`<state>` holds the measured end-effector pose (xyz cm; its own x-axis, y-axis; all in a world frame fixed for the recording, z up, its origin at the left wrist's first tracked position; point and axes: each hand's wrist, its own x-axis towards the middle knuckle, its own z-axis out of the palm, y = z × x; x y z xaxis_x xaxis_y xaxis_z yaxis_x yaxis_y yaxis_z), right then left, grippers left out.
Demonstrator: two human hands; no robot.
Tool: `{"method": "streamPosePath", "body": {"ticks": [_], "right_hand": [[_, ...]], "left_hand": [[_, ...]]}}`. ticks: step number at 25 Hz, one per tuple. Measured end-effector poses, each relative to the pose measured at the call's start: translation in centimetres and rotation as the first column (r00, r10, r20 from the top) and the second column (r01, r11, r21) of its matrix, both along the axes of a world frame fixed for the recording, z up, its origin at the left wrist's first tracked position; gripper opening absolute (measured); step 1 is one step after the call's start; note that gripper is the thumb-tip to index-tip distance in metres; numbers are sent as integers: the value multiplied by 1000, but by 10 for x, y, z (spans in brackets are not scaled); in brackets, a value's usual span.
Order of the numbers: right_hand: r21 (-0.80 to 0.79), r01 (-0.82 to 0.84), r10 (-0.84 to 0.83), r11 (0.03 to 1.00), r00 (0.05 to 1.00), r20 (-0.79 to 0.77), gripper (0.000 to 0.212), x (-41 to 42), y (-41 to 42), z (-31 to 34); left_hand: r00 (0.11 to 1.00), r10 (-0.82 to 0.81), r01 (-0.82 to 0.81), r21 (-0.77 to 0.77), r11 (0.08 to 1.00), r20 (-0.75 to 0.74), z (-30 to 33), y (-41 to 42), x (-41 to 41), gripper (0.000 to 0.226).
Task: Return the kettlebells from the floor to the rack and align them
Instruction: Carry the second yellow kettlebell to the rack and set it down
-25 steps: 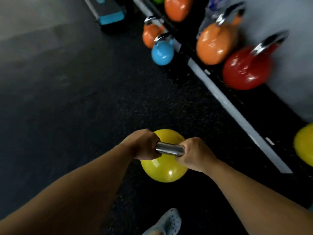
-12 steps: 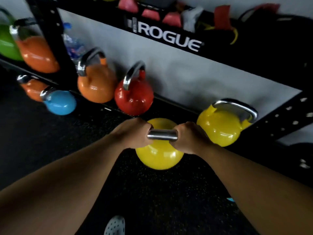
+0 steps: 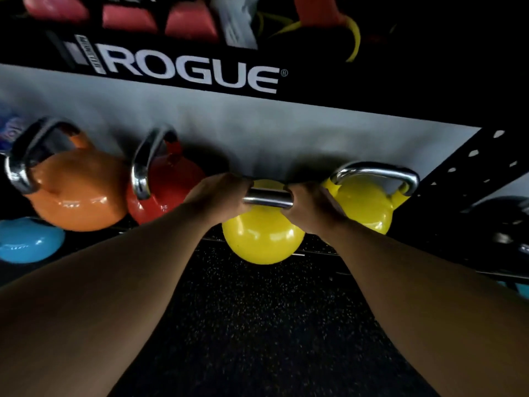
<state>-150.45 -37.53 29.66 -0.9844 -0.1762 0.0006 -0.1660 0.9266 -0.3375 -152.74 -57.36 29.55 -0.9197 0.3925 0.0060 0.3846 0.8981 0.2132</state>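
Note:
A yellow kettlebell (image 3: pixel 262 239) with a steel handle hangs from both my hands at the front edge of the low rack shelf (image 3: pixel 320 255). My left hand (image 3: pixel 220 194) grips the handle's left end and my right hand (image 3: pixel 310 206) grips its right end. It sits in the gap between a red kettlebell (image 3: pixel 169 187) on its left and a second yellow kettlebell (image 3: pixel 369 204) on its right. An orange kettlebell (image 3: pixel 77 193) stands further left on the same shelf. Whether the held kettlebell touches the shelf I cannot tell.
A blue kettlebell (image 3: pixel 27 242) lies at the lower left. The black upper rack beam (image 3: pixel 189 73) marked ROGUE carries pink pads and bands above. A perforated black upright (image 3: pixel 469 164) rises at the right, with a dark kettlebell (image 3: pixel 503 224) beyond it. Black speckled rubber floor (image 3: pixel 257 325) lies below.
I have turned from the floor toward the rack and carried the yellow kettlebell forward, up to the shelf gap between the red and the other yellow one. Both hands kept their grip.

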Motion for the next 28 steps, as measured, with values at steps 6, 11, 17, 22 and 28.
{"method": "streamPosePath", "body": {"ticks": [6, 11, 17, 22, 28], "right_hand": [[-82, 67, -66, 994, 998, 12, 28, -44, 2, 2], [-104, 48, -52, 993, 998, -39, 31, -47, 4, -4], [-75, 84, -90, 994, 993, -70, 37, -45, 2, -6], [-74, 92, -89, 993, 995, 37, 45, -45, 3, -3], [-137, 30, -32, 990, 999, -14, 59, -15, 26, 3]], "left_hand": [[993, 89, -97, 103, 990, 83, -5, 12, -47, 40], [991, 92, -105, 142, 984, 92, -10, 16, -53, 38], [995, 46, -60, 164, 985, 88, -8, 11, -51, 36], [993, 52, -71, 180, 981, 108, -5, 9, -49, 35], [997, -42, 46, 62, 997, -71, 12, 17, -34, 71]]}}
